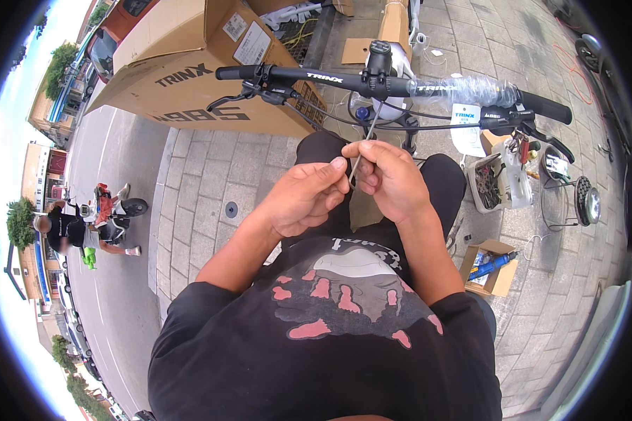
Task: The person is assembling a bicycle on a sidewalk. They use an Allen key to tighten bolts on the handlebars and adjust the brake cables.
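Rod (373, 128) pinched in right hand (395, 177), left hand (303, 195) curled close, contact hard to tell, so imo best to hold it steady near the handlebar (399, 87).

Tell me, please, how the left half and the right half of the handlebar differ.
The left half is bare of plastic; the right half is partly wrapped in clear plastic. A white tag shows below the right half, none below the left half. Both are black.
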`<state>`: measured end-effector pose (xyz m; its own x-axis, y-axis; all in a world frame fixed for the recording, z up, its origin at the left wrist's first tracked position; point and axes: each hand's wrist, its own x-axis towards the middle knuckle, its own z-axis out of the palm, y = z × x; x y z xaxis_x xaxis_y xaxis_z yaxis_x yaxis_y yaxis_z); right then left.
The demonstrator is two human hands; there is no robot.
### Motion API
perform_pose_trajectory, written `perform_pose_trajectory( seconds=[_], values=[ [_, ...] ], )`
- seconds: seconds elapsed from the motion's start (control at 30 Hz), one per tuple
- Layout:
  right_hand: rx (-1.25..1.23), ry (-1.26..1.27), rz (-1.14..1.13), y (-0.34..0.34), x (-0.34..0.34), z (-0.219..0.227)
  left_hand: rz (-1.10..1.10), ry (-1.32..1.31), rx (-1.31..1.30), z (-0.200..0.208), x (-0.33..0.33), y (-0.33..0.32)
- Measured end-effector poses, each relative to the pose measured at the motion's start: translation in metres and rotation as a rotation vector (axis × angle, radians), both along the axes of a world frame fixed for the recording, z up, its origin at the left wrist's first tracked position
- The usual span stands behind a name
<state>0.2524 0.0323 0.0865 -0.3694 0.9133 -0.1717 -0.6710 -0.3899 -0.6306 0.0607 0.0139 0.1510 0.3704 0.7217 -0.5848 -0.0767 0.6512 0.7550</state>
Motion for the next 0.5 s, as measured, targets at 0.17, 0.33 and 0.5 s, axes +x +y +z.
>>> perform_pose_trajectory(
  seconds=[0.17,0.33,0.5],
  values=[
    [0.032,0.053,-0.018,-0.001,0.010,-0.006,-0.065,-0.216,-0.074,-0.023,0.008,-0.003],
    [0.023,0.058,-0.063,-0.001,0.008,-0.010,-0.181,-0.270,-0.150,-0.029,0.015,-0.002],
    [0.020,0.059,-0.087,-0.002,0.007,-0.011,-0.113,-0.223,0.001,-0.041,0.018,-0.005]
  ],
)
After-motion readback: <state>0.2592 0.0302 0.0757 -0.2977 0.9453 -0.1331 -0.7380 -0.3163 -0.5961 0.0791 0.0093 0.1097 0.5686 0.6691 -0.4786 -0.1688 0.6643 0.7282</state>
